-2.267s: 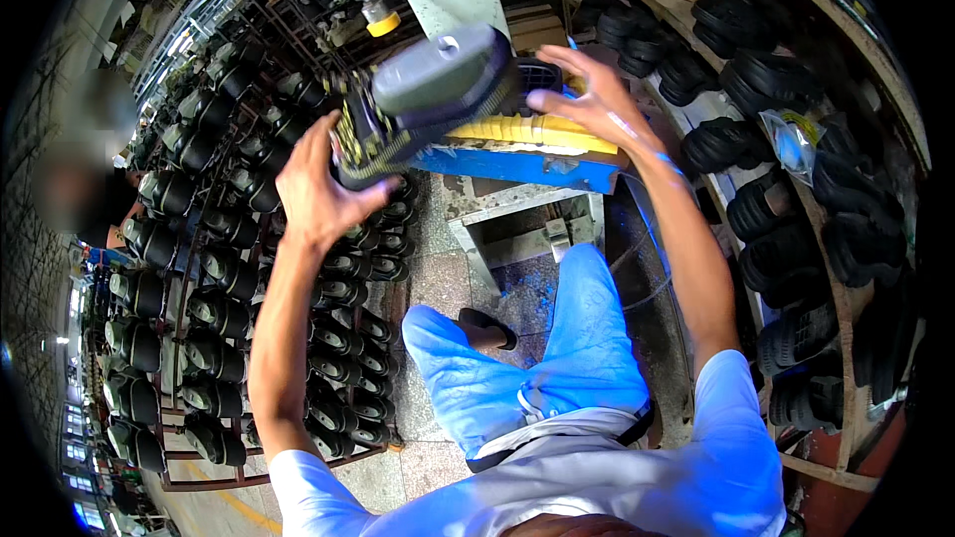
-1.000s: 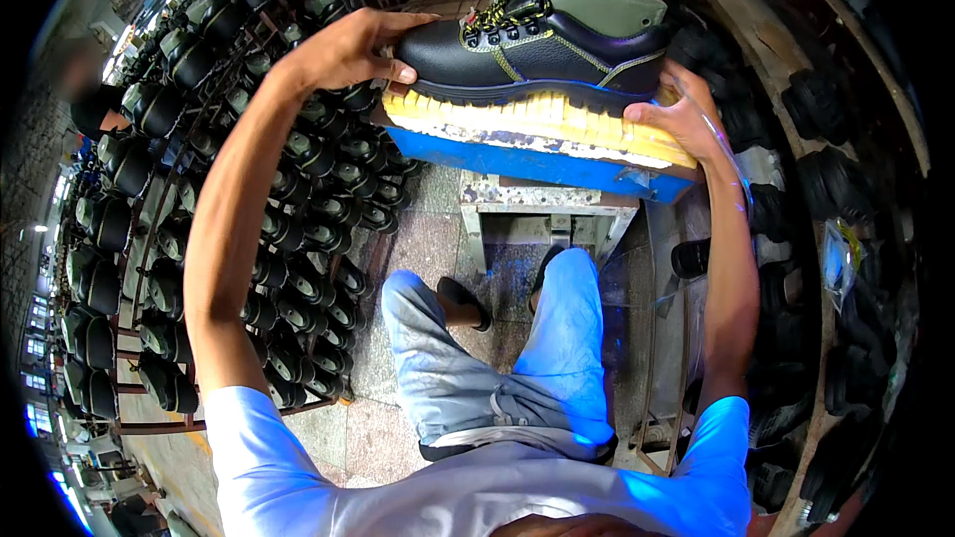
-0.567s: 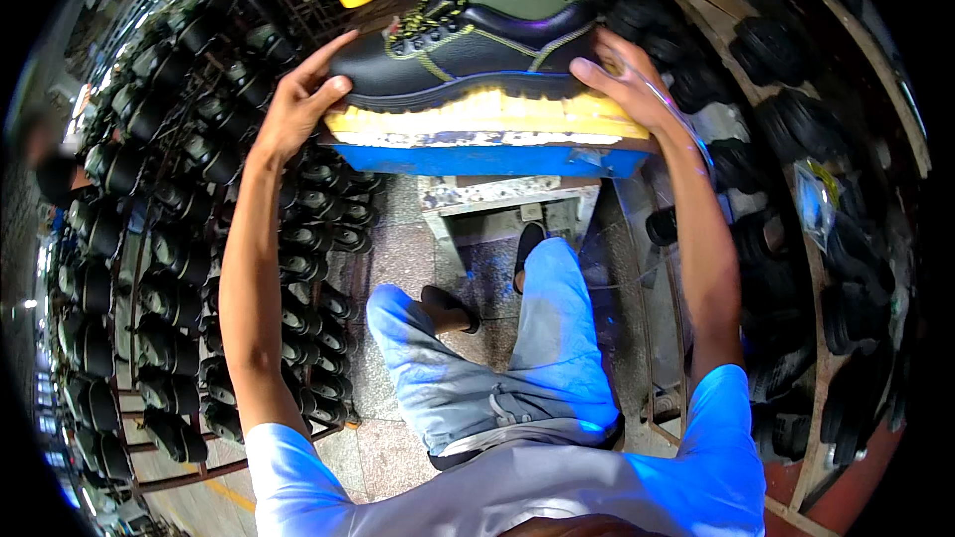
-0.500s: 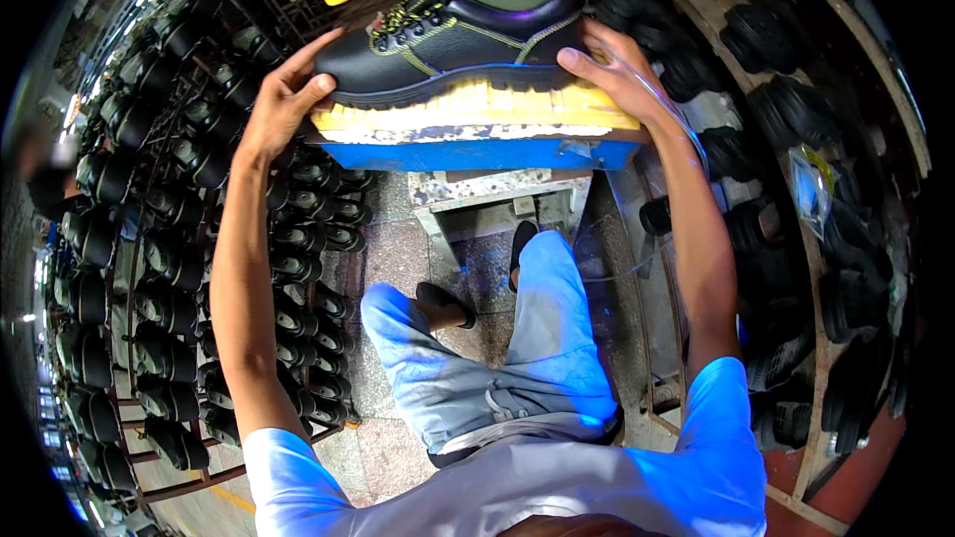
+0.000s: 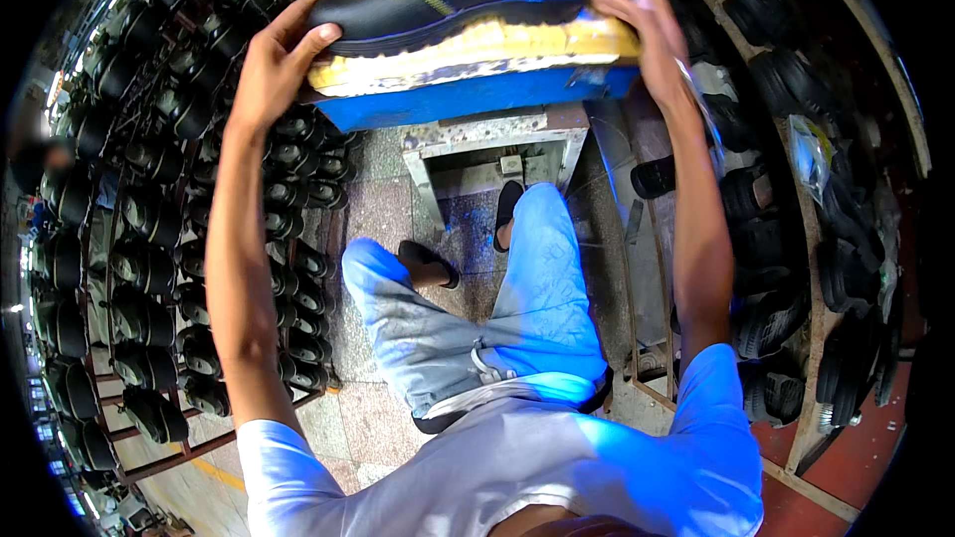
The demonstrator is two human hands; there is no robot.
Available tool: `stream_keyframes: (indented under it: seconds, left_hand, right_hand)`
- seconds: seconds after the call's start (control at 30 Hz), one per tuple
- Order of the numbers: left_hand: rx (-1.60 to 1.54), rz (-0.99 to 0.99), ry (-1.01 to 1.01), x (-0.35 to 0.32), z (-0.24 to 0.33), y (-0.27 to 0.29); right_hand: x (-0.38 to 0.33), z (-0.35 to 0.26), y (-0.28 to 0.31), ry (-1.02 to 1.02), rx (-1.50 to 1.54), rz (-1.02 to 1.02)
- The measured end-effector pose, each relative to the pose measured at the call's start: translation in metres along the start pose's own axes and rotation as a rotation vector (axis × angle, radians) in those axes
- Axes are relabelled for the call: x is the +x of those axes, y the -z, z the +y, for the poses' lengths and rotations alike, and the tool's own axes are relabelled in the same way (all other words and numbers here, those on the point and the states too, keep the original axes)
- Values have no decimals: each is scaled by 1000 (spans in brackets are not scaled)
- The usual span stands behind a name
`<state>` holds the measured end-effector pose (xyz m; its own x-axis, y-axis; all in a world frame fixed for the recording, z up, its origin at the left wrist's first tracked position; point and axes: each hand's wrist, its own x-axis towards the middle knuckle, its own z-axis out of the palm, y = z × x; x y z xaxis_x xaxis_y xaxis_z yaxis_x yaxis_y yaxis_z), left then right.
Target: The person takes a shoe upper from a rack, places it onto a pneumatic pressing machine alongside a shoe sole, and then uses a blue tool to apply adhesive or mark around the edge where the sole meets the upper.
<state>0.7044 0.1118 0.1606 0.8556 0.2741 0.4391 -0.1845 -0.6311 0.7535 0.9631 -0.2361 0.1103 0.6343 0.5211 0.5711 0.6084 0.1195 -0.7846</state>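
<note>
The left grip (image 5: 271,68) holds the toe of a black shoe (image 5: 438,12), which rests on a yellow pad (image 5: 477,47) over a blue block (image 5: 448,99) on the worktop (image 5: 477,132). The right grip (image 5: 652,35), blurred, fingers spread, is by the heel. A rack of shoes (image 5: 144,313) stands left, soles (image 5: 776,323) right.

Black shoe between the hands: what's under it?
Under the black shoe: a yellow pad, then a blue block, with a speckled stand below. The shoe's tread and the pad's top beneath it are covered; can't tell what lies between.
</note>
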Motion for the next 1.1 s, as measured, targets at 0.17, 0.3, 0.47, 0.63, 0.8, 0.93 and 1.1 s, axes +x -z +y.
stream_keyframes:
  seconds: [0.17,0.3,0.47,0.63,0.8,0.93,1.1]
  left_hand:
    - [353,486,-320,-71,30,-81]
    - [559,430,-809,-118,19,-130]
    - [706,336,-879,-111,74,-200]
    - [743,298,-794,-103,96,-240]
    - [725,305,-769,-102,101,-241]
    - [672,353,-781,-108,90,-215]
    - [531,454,-681,-123,58,-162]
  right_hand:
    - [-91,-62,-4,-41,-167,136]
    - [-117,-129,-17,155,-117,36]
    - [-108,-160,-25,463,-396,-113]
    - [-92,-147,-28,562,-385,-119]
    - [-85,-139,-27,597,-397,-144]
    - [-84,-138,-32,537,-344,-165]
    - [-72,-122,-70,545,-217,-130]
